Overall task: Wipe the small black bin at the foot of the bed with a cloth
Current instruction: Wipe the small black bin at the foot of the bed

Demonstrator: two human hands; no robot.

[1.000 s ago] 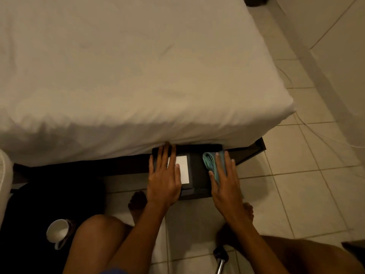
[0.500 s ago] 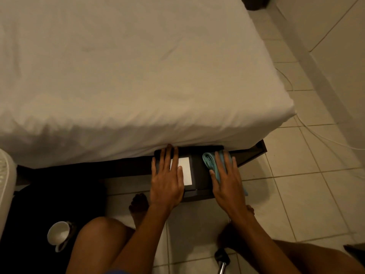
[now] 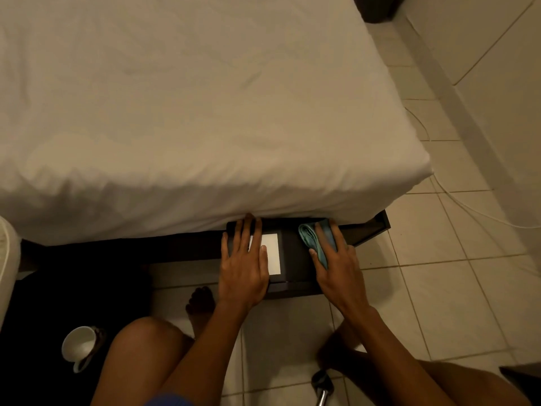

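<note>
The small black bin (image 3: 294,259) stands on the tiled floor against the foot of the bed (image 3: 187,112), its far edge tucked under the overhanging white sheet. A white label (image 3: 273,253) shows on its top face. My left hand (image 3: 244,265) lies flat on the bin's left part, fingers spread, partly covering the label. My right hand (image 3: 336,265) presses a folded teal cloth (image 3: 311,238) onto the bin's right part, fingers stretched over the cloth.
A dark bed frame (image 3: 371,230) runs under the mattress. A white cup (image 3: 79,344) lies on a black mat (image 3: 67,303) at lower left. My bare knees and feet are on the tiles. A white cable (image 3: 474,209) crosses the floor right; a metal handle (image 3: 322,388) sits below.
My right hand has slid the cloth slightly toward the bed along the bin's right part. My left hand stays flat on the bin.
</note>
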